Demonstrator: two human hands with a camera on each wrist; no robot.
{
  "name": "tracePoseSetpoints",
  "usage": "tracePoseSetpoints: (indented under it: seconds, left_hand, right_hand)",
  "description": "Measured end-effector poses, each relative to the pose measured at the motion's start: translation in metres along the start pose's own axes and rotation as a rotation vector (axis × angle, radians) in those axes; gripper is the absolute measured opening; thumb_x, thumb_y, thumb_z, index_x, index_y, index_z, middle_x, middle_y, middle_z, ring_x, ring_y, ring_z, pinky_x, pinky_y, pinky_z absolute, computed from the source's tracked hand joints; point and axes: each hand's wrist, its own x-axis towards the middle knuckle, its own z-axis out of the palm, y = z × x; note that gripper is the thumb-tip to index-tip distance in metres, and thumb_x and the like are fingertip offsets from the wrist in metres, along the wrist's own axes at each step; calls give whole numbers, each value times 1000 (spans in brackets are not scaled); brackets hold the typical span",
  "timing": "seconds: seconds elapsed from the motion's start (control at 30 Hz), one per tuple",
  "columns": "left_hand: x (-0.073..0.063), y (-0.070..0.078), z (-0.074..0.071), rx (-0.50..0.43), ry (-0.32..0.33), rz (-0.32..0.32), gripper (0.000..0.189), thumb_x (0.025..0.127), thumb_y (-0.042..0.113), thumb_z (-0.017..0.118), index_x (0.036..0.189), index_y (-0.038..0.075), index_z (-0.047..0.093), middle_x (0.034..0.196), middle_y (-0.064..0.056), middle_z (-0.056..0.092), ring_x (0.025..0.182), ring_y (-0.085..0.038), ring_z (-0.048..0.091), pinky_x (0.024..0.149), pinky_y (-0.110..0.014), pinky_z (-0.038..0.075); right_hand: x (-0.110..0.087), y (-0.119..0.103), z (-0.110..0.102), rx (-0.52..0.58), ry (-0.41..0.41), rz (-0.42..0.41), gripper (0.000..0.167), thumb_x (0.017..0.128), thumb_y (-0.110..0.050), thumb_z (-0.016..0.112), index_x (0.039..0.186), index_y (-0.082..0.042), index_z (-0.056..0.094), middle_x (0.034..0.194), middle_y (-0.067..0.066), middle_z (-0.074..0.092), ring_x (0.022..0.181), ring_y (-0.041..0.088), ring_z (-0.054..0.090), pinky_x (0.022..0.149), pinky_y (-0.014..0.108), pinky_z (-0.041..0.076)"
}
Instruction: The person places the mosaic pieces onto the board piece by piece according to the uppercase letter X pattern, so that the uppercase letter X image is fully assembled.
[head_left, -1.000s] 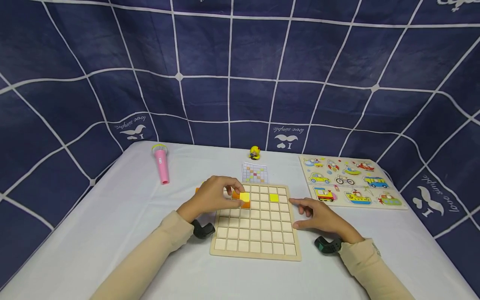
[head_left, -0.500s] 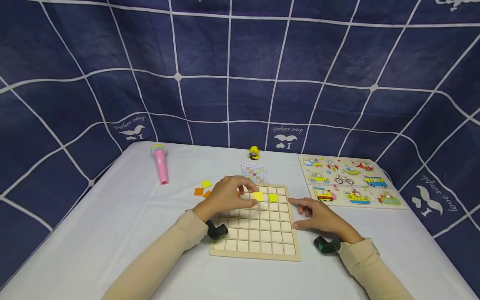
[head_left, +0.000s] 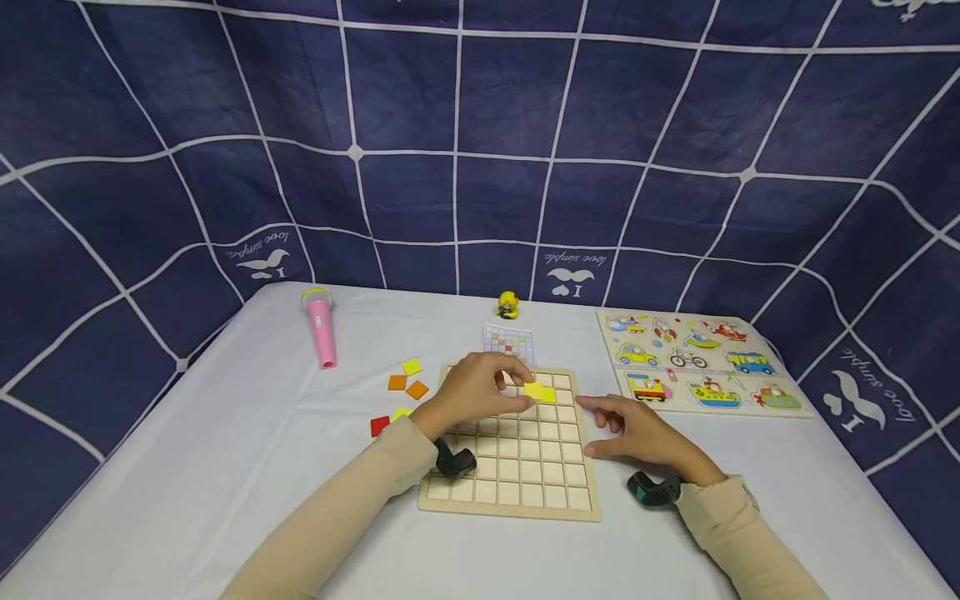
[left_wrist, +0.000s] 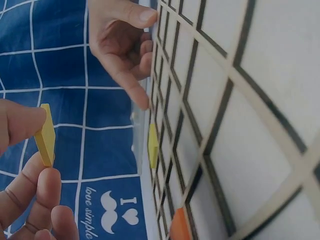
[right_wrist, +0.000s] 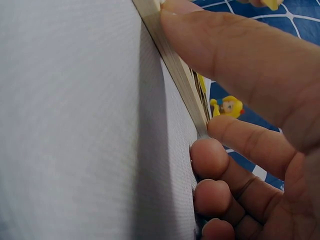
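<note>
The left hand point(head_left: 480, 387) pinches a square yellow tile point(left_wrist: 46, 137) between thumb and fingertips, above the wooden grid board point(head_left: 510, 511). In the head view the held tile overlaps another yellow tile point(left_wrist: 153, 146) that lies in a cell near the board's right side. An orange tile point(left_wrist: 180, 225) on the board shows in the left wrist view, but the left hand covers that area in the head view. The right hand point(head_left: 633, 429) touches the board's right edge with thumb and index fingertips; its other fingers are loosely bent.
Left of the board lie loose orange tiles point(head_left: 397, 382), yellow tiles point(head_left: 412, 367) and a red tile point(head_left: 379, 426). Behind it are a printed colour-grid card point(head_left: 510, 343) and a small yellow-haired figurine point(head_left: 507, 305). A pink microphone point(head_left: 322, 329) lies left, a vehicle puzzle board point(head_left: 693, 400) right.
The left hand has moved right across the board with its yellow tile, uncovering loose tiles on the left. The right hand has stayed at the board's edge.
</note>
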Motion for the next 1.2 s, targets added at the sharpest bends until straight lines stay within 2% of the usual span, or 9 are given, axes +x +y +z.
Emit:
tracePoseSetpoints:
  seconds: [0.13, 0.33, 0.57, 0.77, 1.03, 1.2]
  left_hand:
    - [3, -1, 4, 15, -18, -24, 24, 87, 29, 90, 109, 22, 83, 104, -1, 78, 76, -7, 58, 67, -27, 46]
    - [6, -7, 11, 58, -27, -62, 23, 86, 32, 90, 107, 25, 83, 102, 6, 78, 72, -5, 58, 63, -27, 46]
    - [6, -10, 13, 120, -32, -107, 21, 84, 32, 91, 103, 26, 84, 95, 15, 74, 78, -5, 61, 68, -30, 49]
    - [6, -10, 13, 187, -64, -108, 22, 84, 34, 93, 102, 24, 84, 90, 16, 73, 78, -4, 61, 70, -29, 49]
    - [8, -9, 16, 266, -120, -143, 18, 86, 37, 93, 98, 28, 83, 82, 21, 65, 78, -2, 58, 74, -31, 47]
    - [9, -8, 17, 283, -138, -160, 17, 86, 36, 93, 96, 30, 82, 78, 20, 62, 76, -4, 57, 73, -32, 45]
  right_hand:
    - [0, 0, 0, -9, 2, -1, 74, 85, -17, 94, 146, 8, 60, 95, 2, 54, 81, 11, 46, 72, 26, 40]
    - [1, 1, 0, -18, 2, -4, 74, 85, -18, 94, 146, 8, 61, 95, 1, 54, 81, 10, 46, 71, 26, 40]
    - [1, 1, -1, -24, 5, -6, 75, 84, -18, 94, 146, 9, 61, 94, 1, 54, 81, 10, 46, 71, 26, 40]
    - [1, 2, -1, -28, 6, -9, 75, 84, -18, 94, 146, 9, 61, 94, 1, 54, 80, 11, 46, 71, 26, 40]
    - [0, 2, -1, -27, 10, -19, 75, 84, -18, 94, 145, 10, 61, 94, 2, 54, 80, 11, 46, 71, 27, 39]
    - [0, 0, -1, -24, 9, -16, 75, 84, -19, 94, 145, 10, 61, 93, 2, 54, 80, 11, 46, 71, 27, 39]
